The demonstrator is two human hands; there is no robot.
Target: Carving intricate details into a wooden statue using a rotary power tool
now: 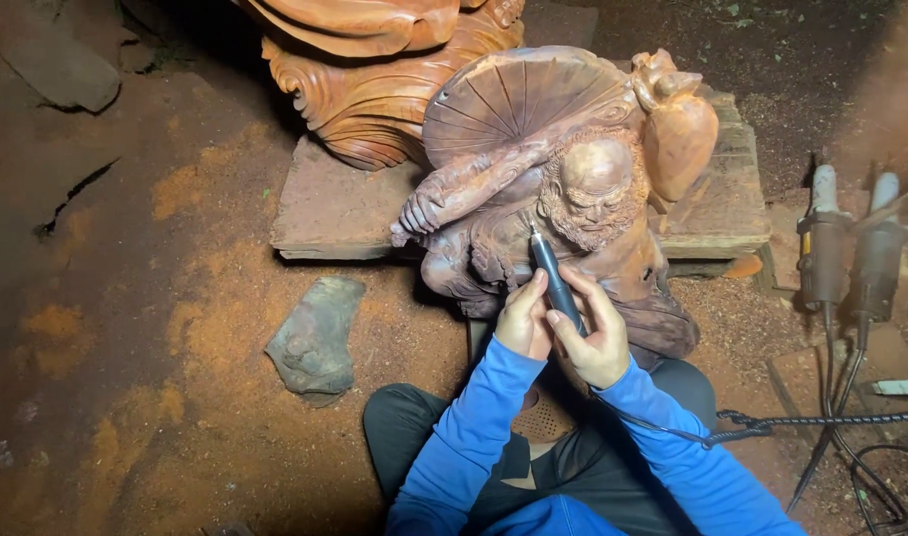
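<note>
Down low, left of the carved wooden figure (563,208), a flat grey stone (315,339) lies on orange sawdust-dusted ground (127,328). Your left hand (524,320) is curled, fingertips pressed to the grey rotary tool (556,280). Your right hand (595,337) is wrapped around the tool's barrel, fingers closed on it. Tool tip sits at the figure's beard, just below the bald head. Figure: reddish-brown wood, smooth, ribbed fan-shaped hat behind, rounded sack at its right shoulder; it rests on a weathered plank (345,213). Behind it, a second carving (375,79) with swirled base. Braided black cord (801,422) runs right of the figure. Two grey handpieces (851,253) hang farther right.
</note>
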